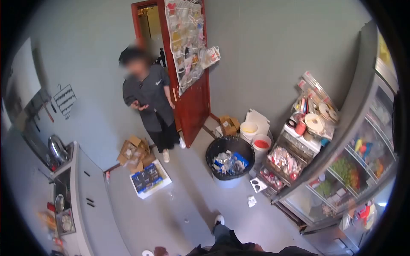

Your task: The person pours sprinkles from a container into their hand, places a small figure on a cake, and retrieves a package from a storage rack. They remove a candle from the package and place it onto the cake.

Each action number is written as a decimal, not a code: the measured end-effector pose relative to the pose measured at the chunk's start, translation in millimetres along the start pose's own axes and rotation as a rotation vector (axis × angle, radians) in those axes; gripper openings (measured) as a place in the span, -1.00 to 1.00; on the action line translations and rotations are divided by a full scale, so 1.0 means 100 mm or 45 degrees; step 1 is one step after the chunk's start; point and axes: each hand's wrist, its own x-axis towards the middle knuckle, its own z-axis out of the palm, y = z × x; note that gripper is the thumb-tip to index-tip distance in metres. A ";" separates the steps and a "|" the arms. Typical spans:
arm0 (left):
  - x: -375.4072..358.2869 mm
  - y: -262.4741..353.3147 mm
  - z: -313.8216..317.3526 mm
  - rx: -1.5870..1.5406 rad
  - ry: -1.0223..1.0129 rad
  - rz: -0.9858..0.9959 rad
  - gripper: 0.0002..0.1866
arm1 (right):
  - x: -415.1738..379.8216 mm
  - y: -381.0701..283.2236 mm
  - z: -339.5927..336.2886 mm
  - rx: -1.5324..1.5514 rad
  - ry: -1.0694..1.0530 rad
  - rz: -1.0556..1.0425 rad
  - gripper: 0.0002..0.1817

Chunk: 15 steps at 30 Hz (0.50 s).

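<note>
Clothing of the wearer darkens the bottom edge; right hand shows barely there, and whether either hand grasps or is released, I cannot tell. Black-lined bin with rubbish stands at centre; farther, another person stands beside the red door, upper left.

A crumpled white wrapper lies on the grey floor, the closest clear thing to a hand partly showing at the lower edge; its grip is hidden. Beyond stands an upright pale bin, lined with a black bag folded over the rim, holding loose clear, white and blue rubbish.
</note>
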 end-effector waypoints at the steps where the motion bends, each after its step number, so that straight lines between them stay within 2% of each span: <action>1: 0.13 0.17 -0.09 -0.298 -0.184 -0.155 -0.76 | 0.31 -0.22 -0.32 -0.011 0.028 -0.037 -0.74; 3: 0.56 0.45 -0.27 -0.923 -0.350 -0.571 -0.76 | 0.96 -0.70 -1.00 -0.011 0.139 -0.182 -0.75; 4: 0.80 0.52 -0.38 -1.105 -0.361 -0.718 -0.76 | 1.52 -0.71 -1.18 0.147 0.173 -0.411 -0.76; 5: 1.04 0.52 -0.50 -1.232 -0.343 -0.809 -0.76 | 2.10 -0.80 -1.42 -0.246 0.284 -0.589 -0.84; 6: 1.23 0.49 -0.58 -1.318 -0.325 -0.880 -0.77 | 2.31 -1.14 -1.91 -0.089 0.278 -0.551 -0.81; 7: 1.41 0.36 -0.63 -1.394 -0.299 -0.937 -0.77 | 2.53 -1.51 -2.37 0.230 0.298 -0.493 -0.77; 9: 1.73 0.20 -0.68 -1.554 -0.248 -1.080 -0.77 | 2.79 -2.26 -3.24 0.602 0.363 -0.544 -0.65; 11: 2.16 0.01 -0.69 -1.622 -0.240 -1.100 -0.77 | 2.51 -3.21 -4.12 0.787 0.523 -0.438 -0.76; 13: 2.82 -0.14 -0.69 -1.517 -0.329 -0.945 -0.78 | 2.55 -3.56 -4.48 0.963 0.542 -0.461 -0.75; 15: 3.68 -0.29 -0.76 -1.257 -0.233 -0.672 -0.71 | 2.61 -3.71 -4.68 1.108 0.579 -0.518 -0.73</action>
